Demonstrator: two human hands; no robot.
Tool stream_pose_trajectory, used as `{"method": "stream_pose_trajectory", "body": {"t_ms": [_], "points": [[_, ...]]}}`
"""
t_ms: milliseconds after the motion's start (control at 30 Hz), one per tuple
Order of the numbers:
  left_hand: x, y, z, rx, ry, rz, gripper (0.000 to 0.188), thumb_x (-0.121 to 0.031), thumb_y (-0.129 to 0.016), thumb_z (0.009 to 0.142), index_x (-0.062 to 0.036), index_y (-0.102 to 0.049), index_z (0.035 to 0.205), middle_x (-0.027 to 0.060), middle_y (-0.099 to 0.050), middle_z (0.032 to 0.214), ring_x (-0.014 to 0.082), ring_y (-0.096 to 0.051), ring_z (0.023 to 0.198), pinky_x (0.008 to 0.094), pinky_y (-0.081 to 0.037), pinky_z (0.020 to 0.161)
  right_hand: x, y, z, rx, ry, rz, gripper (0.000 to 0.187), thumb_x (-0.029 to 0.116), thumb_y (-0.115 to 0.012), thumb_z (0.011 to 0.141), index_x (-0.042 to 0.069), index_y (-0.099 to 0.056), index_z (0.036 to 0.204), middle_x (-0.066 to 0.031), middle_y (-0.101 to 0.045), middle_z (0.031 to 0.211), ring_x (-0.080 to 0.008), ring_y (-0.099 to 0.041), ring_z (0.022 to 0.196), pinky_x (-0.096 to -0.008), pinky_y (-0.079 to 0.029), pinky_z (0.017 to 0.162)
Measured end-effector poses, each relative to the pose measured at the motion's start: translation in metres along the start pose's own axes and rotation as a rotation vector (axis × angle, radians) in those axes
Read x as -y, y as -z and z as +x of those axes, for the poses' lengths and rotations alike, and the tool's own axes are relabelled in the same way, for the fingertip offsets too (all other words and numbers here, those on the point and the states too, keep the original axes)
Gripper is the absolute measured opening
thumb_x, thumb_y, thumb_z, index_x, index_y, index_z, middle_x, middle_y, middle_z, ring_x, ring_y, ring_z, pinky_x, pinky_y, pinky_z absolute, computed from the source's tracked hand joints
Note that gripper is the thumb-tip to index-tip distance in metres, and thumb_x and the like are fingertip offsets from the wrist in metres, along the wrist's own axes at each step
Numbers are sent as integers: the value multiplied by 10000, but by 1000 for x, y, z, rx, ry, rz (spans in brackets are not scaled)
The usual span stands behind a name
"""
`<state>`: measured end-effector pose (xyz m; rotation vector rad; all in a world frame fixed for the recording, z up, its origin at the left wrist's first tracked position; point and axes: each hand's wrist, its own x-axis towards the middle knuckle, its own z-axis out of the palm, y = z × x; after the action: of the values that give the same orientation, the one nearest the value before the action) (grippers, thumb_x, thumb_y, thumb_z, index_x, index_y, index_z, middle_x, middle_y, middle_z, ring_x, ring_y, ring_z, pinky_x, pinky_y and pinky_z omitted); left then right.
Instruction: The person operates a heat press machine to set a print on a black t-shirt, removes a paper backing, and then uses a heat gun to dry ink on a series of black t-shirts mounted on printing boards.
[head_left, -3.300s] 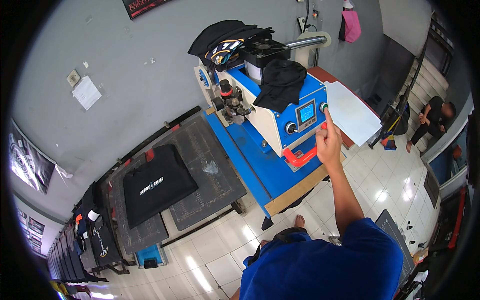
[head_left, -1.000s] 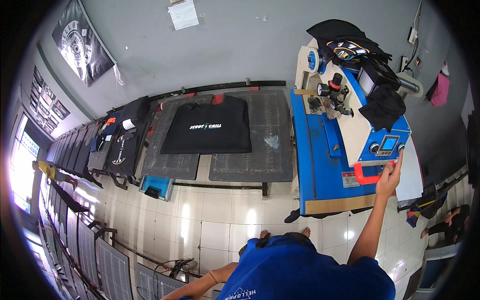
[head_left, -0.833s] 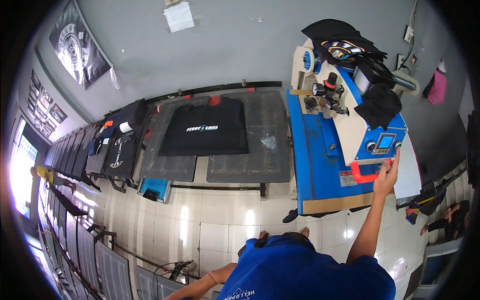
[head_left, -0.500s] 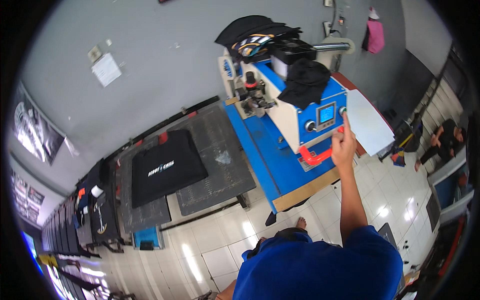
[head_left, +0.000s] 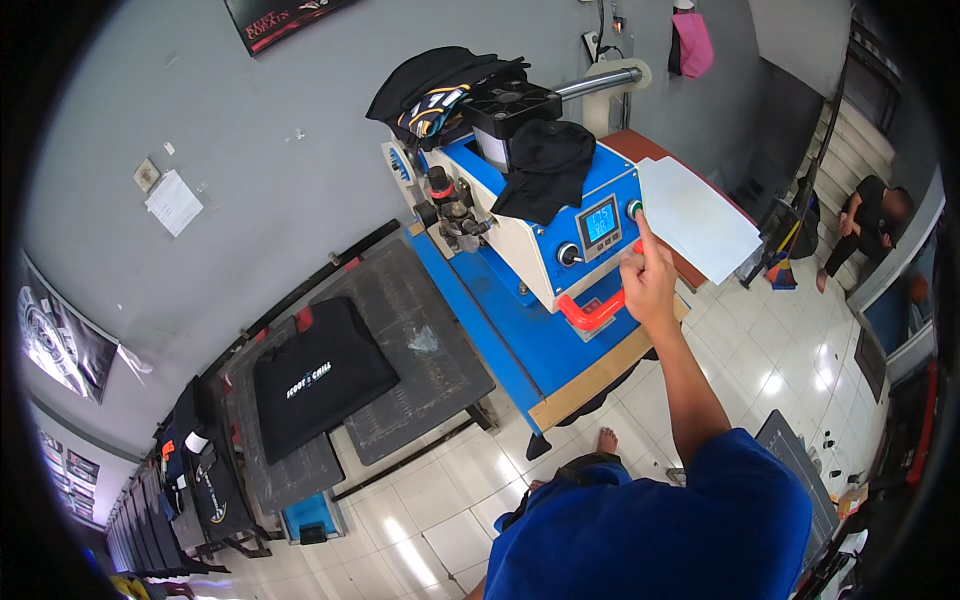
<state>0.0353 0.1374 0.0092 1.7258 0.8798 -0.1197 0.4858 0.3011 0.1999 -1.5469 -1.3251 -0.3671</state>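
My right hand [head_left: 650, 280] reaches the front panel of a blue and white heat press machine [head_left: 530, 225]. Its index finger is stretched out with the tip on a green push button [head_left: 635, 208], while the other fingers curl loosely around nothing. Left of that button is a lit display [head_left: 600, 222], and below it a black knob [head_left: 570, 254]. A red curved handle [head_left: 592, 316] runs just under the panel, close to my hand. To the left, a black T-shirt [head_left: 320, 375] with a small white print lies flat on a dark platen [head_left: 425, 370]. My left hand is out of the picture.
Black cloths [head_left: 545, 165] drape over the machine's top. White paper sheets [head_left: 700, 220] lie to its right on a reddish board. Dark garments [head_left: 215, 485] hang at the far left. Another person [head_left: 865, 230] sits by the stairs at the right. A cutting mat [head_left: 800, 470] stands behind my elbow.
The view has swung, so the machine sits further left in the picture. My index finger stays at the green button. The T-shirt has not moved on its platen.
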Motion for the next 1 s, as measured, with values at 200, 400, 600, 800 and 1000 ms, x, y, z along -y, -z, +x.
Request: {"method": "stream_pose_trajectory", "body": {"t_ms": [200, 400, 600, 800, 1000], "points": [[-1, 0, 1, 10, 7, 16, 387, -319, -613, 884, -63, -647, 1172, 182, -685, 1092, 373, -649, 972, 430, -518, 860, -3, 0, 1, 14, -17, -1, 631, 90, -600, 819, -61, -446, 1412, -101, -581, 650, -283, -587, 752, -403, -419, 868], [-5, -3, -1, 24, 9, 28, 381, -307, -614, 881, -65, -649, 1172, 175, -688, 1092, 371, -649, 973, 427, -517, 863, -1, 0, 3, 71, -58, 46, 650, 76, -594, 821, -60, -417, 1432, -72, -531, 584, -266, -562, 715, -393, -405, 872], [3, 1, -23, 233, 36, 146, 375, -295, -616, 878, -67, -651, 1173, 169, -691, 1091, 368, -650, 973, 424, -516, 866, -9, -1, 3, -13, 49, 15, 625, 69, -542, 821, -93, -427, 1414, -28, -495, 539, -203, -509, 620, -348, -423, 793], [-58, 66, 0, -449, -19, 297, 352, -269, -728, 860, -24, -684, 1108, 129, -714, 1006, 305, -682, 910, 363, -531, 777, -28, -18, 1, -116, 180, 186, 579, 234, -430, 926, -155, -464, 1354, 10, -440, 480, -139, -469, 579, -286, -412, 630], [-106, 99, 52, -565, -148, -104, 318, -232, -692, 904, 9, -677, 1111, 167, -701, 999, 257, -696, 869, 342, -544, 757, -34, -19, 6, -121, 172, 215, 596, 219, -425, 900, -125, -448, 1386, -11, -446, 474, -109, -493, 463, -269, -488, 799]]}}
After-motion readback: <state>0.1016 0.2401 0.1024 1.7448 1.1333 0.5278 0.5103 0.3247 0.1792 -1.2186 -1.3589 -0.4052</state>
